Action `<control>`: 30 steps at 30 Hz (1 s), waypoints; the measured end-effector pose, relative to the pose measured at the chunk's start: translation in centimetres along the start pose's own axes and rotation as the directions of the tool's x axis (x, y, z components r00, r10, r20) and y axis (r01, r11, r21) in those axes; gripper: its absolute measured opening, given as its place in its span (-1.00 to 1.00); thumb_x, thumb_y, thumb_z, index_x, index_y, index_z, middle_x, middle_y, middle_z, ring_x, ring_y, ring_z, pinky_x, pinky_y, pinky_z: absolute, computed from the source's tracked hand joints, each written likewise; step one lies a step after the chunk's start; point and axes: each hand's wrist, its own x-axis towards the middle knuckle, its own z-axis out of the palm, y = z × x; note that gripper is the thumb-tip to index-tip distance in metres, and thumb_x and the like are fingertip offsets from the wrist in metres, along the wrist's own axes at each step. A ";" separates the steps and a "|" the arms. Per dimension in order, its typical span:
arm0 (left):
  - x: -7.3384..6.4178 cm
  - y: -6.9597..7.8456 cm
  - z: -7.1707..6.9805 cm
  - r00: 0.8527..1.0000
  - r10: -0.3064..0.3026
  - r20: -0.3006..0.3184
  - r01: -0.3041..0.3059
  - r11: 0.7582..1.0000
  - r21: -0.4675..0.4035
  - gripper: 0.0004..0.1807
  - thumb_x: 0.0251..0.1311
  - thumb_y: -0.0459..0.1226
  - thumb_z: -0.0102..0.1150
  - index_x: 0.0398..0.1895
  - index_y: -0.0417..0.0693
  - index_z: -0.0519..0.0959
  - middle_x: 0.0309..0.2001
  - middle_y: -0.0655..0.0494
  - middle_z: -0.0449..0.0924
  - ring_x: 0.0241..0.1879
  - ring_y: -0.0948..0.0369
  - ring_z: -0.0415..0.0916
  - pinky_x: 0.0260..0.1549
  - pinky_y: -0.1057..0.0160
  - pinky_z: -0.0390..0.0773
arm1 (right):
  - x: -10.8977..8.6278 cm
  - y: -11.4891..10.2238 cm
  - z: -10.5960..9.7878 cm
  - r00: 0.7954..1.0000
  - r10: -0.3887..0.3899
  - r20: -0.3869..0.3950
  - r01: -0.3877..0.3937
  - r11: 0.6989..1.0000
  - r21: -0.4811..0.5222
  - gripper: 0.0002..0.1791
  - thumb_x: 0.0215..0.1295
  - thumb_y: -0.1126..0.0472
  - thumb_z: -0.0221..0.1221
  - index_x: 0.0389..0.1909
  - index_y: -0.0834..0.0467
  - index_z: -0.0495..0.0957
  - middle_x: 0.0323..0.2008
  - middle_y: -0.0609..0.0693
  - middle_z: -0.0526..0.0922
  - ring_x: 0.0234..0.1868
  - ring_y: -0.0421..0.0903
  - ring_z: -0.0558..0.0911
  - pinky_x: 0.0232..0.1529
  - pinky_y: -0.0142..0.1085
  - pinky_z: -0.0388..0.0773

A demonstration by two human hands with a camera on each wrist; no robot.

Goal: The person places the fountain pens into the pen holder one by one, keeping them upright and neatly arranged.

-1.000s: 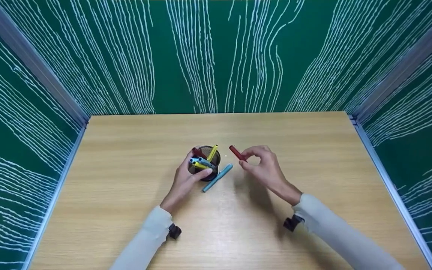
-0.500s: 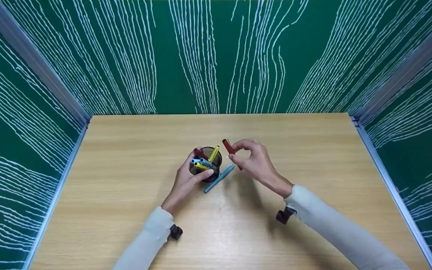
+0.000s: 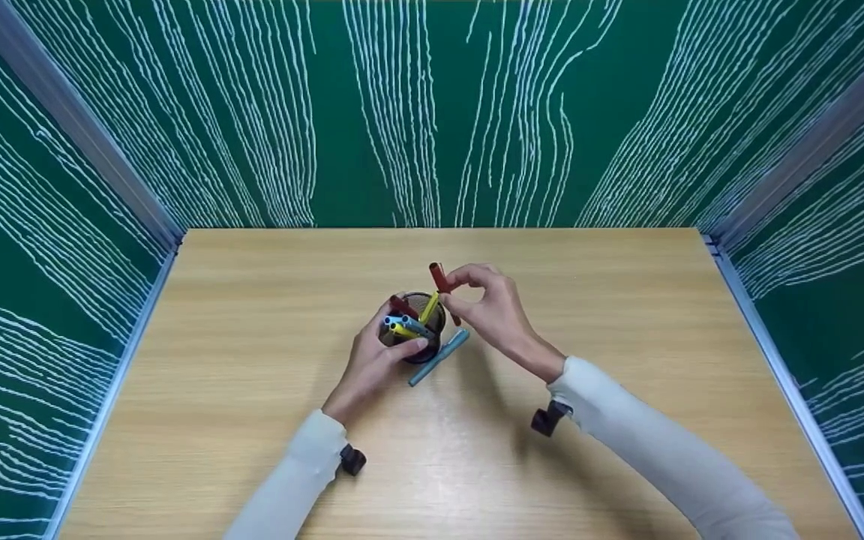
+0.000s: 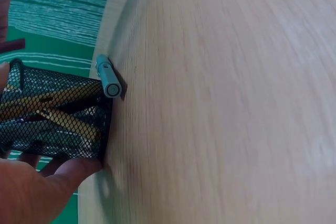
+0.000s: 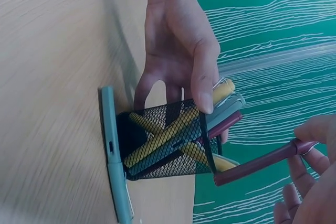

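A black mesh pen holder (image 3: 438,324) stands on the table, with my left hand (image 3: 376,349) curled round its left side, thumb at the front. Yellow pens (image 3: 429,307), blue-green pens (image 5: 226,109) and a dark red pen (image 3: 402,305) lean inside it. My right hand (image 3: 493,307) pinches another red pen (image 5: 257,165) between thumb and fingers. In the right wrist view, that pen's lower tip is at the holder's rim; whether it touches cannot be told. A loose teal pen (image 3: 439,358) lies on the table close by the holder's base.
The wooden table (image 3: 267,285) is bounded by green walls (image 3: 447,112) with white wavy lines at the back and both sides. Metal posts (image 3: 799,120) mark the corners. Small dark devices (image 3: 550,418) sit at both wrists.
My right hand has moved left with the red pen, from right of the pen holder to its rim, and the pen is now more upright. My left hand stays on the holder.
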 end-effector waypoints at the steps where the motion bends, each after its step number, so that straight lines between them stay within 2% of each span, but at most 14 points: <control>1: 0.0 0.0 0.0 1.000 -0.005 0.001 0.005 1.000 0.003 -0.04 0.26 -0.12 0.61 0.71 0.12 0.35 0.42 -0.02 0.60 0.38 0.02 0.52 0.48 -0.08 0.42 | 0.1 0.0 0.1 1.000 -0.003 -0.001 0.003 1.000 0.007 -0.82 0.32 0.31 0.50 -0.08 0.15 0.82 -0.09 0.00 0.81 0.11 0.04 0.59 0.31 0.05 0.47; 12: -0.1 -0.2 0.0 0.999 -0.045 0.007 0.045 0.999 0.017 0.00 0.28 -0.10 0.60 0.74 0.11 0.30 0.43 -0.04 0.58 0.37 0.00 0.51 0.46 -0.08 0.46 | 0.4 0.1 1.7 1.000 -0.022 0.006 0.022 0.998 0.052 -0.83 0.37 0.27 0.48 -0.06 0.14 0.82 -0.07 -0.04 0.81 0.12 0.00 0.59 0.32 0.00 0.47; 19: -0.1 -0.2 0.1 1.000 -0.009 0.022 0.010 0.998 -0.054 -0.04 0.27 -0.17 0.60 0.71 0.13 0.34 0.41 -0.03 0.59 0.34 -0.01 0.52 0.47 -0.11 0.44 | 0.2 0.2 2.6 1.000 -0.001 0.014 0.000 0.998 0.064 -0.83 0.35 0.30 0.49 -0.07 0.12 0.81 -0.07 -0.03 0.80 0.14 0.01 0.58 0.33 0.02 0.46; 26: 0.0 -0.1 0.1 1.000 0.005 0.026 -0.004 0.998 -0.060 -0.03 0.27 -0.18 0.60 0.72 0.12 0.33 0.47 0.00 0.55 0.40 0.00 0.49 0.52 -0.09 0.38 | -0.2 1.5 3.2 0.999 0.012 0.048 -0.015 0.998 0.055 -0.85 0.35 0.27 0.51 -0.09 0.10 0.82 -0.10 -0.07 0.80 0.11 0.03 0.57 0.29 -0.01 0.44; 30: 0.2 -0.2 0.0 1.000 0.017 0.021 -0.016 0.999 -0.042 -0.04 0.28 -0.17 0.60 0.72 0.09 0.33 0.48 -0.01 0.55 0.44 0.03 0.48 0.54 -0.07 0.35 | -0.4 2.2 3.4 0.999 0.008 0.039 -0.010 0.999 0.051 -0.85 0.35 0.26 0.51 -0.10 0.15 0.82 -0.09 -0.05 0.81 0.11 0.04 0.57 0.28 0.02 0.44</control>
